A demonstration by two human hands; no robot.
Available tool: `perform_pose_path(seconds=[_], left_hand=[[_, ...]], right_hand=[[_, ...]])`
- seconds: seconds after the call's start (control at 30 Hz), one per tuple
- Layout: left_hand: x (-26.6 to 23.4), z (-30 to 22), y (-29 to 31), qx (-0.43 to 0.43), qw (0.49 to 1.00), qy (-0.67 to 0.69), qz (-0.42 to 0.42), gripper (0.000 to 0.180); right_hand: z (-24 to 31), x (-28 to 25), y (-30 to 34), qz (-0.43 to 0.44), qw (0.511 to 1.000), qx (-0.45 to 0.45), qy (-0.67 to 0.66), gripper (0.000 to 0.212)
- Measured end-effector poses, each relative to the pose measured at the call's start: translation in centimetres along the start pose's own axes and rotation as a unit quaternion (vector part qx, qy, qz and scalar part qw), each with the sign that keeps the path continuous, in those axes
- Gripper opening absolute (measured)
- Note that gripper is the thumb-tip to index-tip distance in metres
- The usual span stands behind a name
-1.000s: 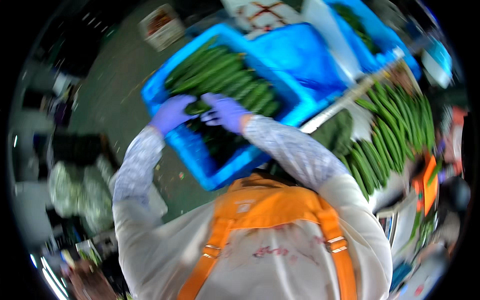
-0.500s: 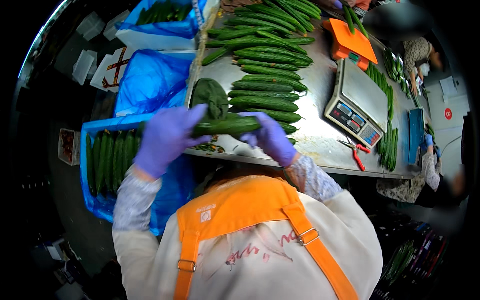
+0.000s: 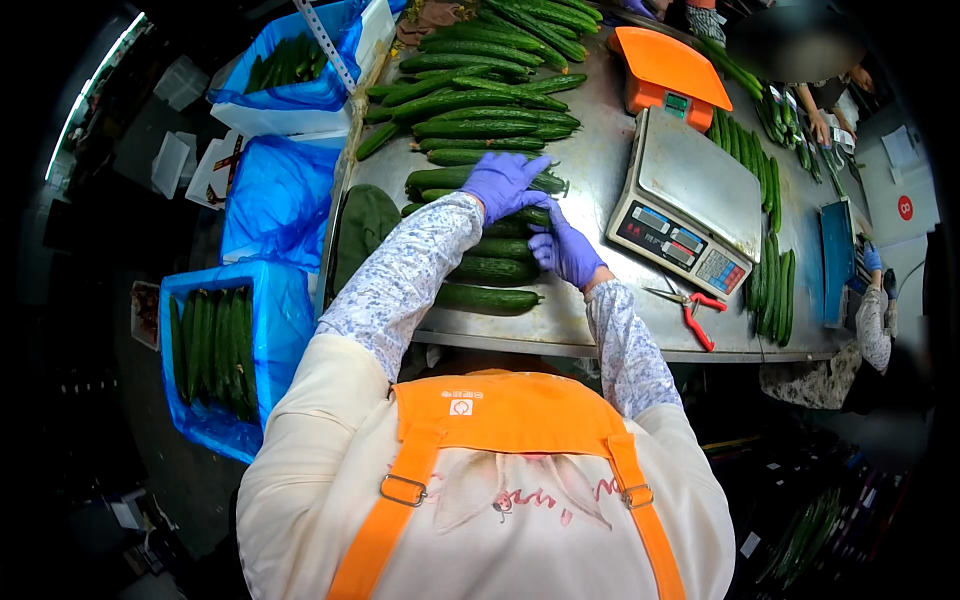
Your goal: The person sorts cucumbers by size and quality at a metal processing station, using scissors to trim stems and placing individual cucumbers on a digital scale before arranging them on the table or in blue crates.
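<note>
Green cucumbers (image 3: 497,128) lie side by side across a metal table (image 3: 590,150). My left hand (image 3: 500,187), in a purple glove, is over the near part of this row with its fingers spread across the cucumbers. Beside it, my right hand (image 3: 566,248), gloved alike, has its fingers bent around the right end of a cucumber (image 3: 505,229), which is partly hidden. Two cucumbers closer to me, the nearest cucumber (image 3: 487,298) among them, lie untouched below my hands. A dark green cloth (image 3: 362,228) rests left of the row, next to my left forearm.
Right of the row stand a digital scale (image 3: 695,190) and an orange scale (image 3: 670,75). Red-handled pliers (image 3: 694,308) lie near the front edge. A blue-lined crate (image 3: 263,352) of cucumbers is at left, other lined boxes behind it. More cucumbers (image 3: 770,290) and co-workers are at right.
Both hands have moved away from me, from a cucumber held above the table's near edge to the row. That cucumber is now down among the others. The view has shifted slightly.
</note>
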State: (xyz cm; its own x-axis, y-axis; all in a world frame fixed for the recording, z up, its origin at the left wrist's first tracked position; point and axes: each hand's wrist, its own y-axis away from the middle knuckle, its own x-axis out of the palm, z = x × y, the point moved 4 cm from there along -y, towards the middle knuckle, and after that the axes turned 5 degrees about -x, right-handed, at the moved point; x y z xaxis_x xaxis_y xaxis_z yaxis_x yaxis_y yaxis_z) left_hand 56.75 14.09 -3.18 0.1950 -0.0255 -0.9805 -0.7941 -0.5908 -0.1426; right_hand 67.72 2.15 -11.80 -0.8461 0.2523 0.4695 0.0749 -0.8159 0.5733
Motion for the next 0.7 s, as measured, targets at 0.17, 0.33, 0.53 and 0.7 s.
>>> perform_pose_path(seconds=[0.17, 0.33, 0.53, 0.7], left_hand=[[1.0, 2.6, 4.9, -0.070, 0.988, 0.020, -0.136, 0.066], [-8.4, 3.9, 12.7, -0.082, 0.969, 0.209, -0.105, 0.046], [-17.2, 12.6, 34.1, -0.300, 0.883, 0.197, -0.303, 0.017], [-13.9, 20.7, 49.6, -0.643, 0.741, 0.135, -0.138, 0.064]], right_hand=[[2.2, 1.8, 2.3, -0.024, 0.931, -0.026, 0.364, 0.075], [0.2, 0.5, 4.1, -0.085, 0.965, -0.085, 0.235, 0.055], [-2.0, 3.4, 5.1, -0.026, 0.969, -0.159, 0.187, 0.040], [-1.3, 15.1, 3.3, 0.065, 0.947, -0.131, 0.287, 0.035]])
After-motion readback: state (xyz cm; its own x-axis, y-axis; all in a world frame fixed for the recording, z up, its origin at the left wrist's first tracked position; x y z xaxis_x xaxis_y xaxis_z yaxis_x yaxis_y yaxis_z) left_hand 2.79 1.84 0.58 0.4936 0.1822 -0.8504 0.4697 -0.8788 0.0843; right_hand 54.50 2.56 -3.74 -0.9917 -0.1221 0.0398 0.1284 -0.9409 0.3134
